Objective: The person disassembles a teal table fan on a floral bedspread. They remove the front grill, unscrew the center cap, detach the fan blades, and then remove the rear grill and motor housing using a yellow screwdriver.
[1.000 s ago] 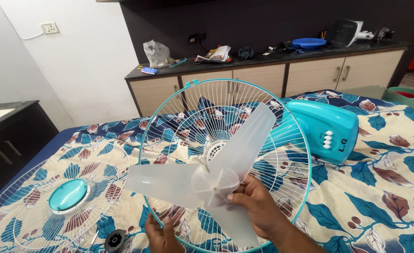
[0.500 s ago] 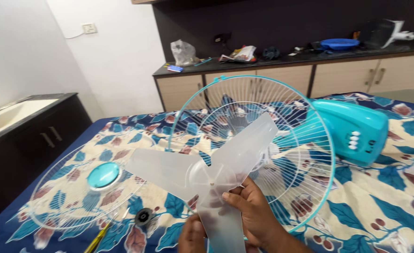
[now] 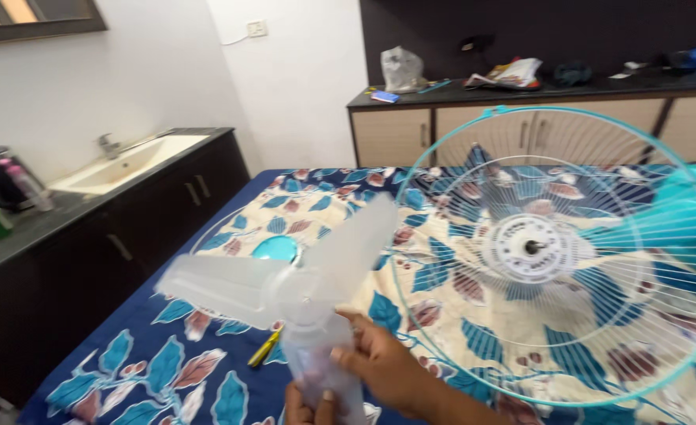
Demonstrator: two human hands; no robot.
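Your right hand (image 3: 383, 366) gripped the translucent three-blade fan propeller (image 3: 285, 287) at its hub, fingers curled over the lower blade, while your left hand (image 3: 310, 408), only partly in view at 6 o'clock, pinched that same blade from below. The propeller was lifted off the bed, tilted, with one blade toward 9 o'clock and another toward 1 o'clock. At 3 o'clock from it stood the teal-rimmed rear fan guard (image 3: 481, 330), upright, its motor shaft (image 3: 530, 248) bare at the centre. Behind the propeller, at 12 o'clock, the front guard with its teal cap (image 3: 275, 249) lay flat on the floral bedsheet (image 3: 167, 370). A yellow screwdriver (image 3: 265, 347) lay just below the hub. A dark bench with a sink (image 3: 120, 169) sat at 10 o'clock
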